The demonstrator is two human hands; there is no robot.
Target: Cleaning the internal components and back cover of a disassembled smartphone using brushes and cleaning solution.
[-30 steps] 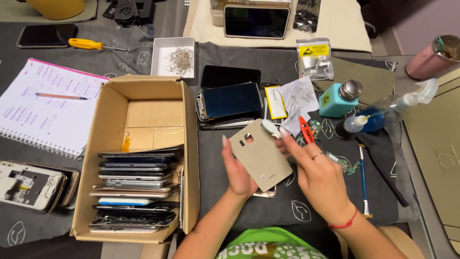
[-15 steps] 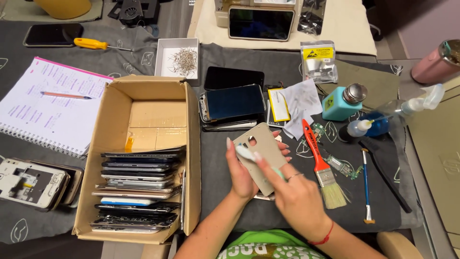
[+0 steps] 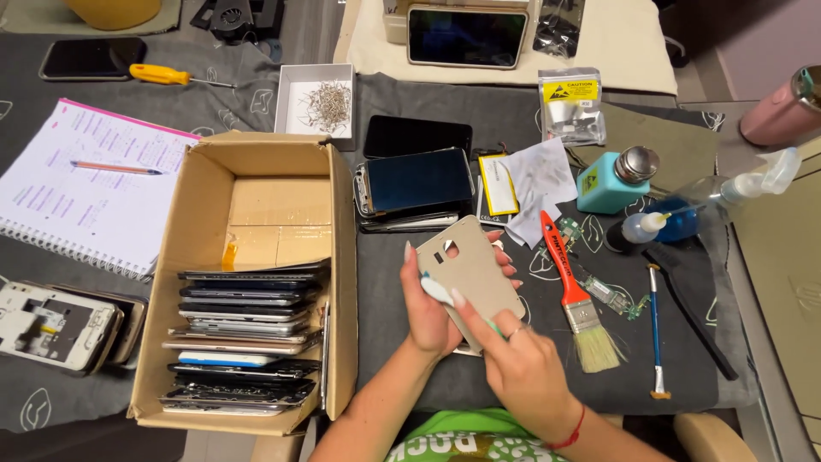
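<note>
On the tabletop (image 3: 513, 381), from the left, lie a notebook (image 3: 81, 192), a stripped phone (image 3: 56, 325) and an open box (image 3: 256, 274) with phones stacked in its near half. Just right of the box's wall, the left hand (image 3: 432, 312) curls around the lower left edge of a beige back cover (image 3: 475, 269), thumb on its inner face, fingertips showing past its right edge. The right hand (image 3: 517, 368) pinches a white-and-green tool (image 3: 449, 299) whose tip rests on the cover near the left thumb. The cover is held above the dark mat, its long axis running from lower right up to upper left, the camera cut-out at the far end. A bare strip of mat lies between box and hands; right of them, close by, lie a brush (image 3: 573, 291) and a blue tool (image 3: 654, 329).
</note>
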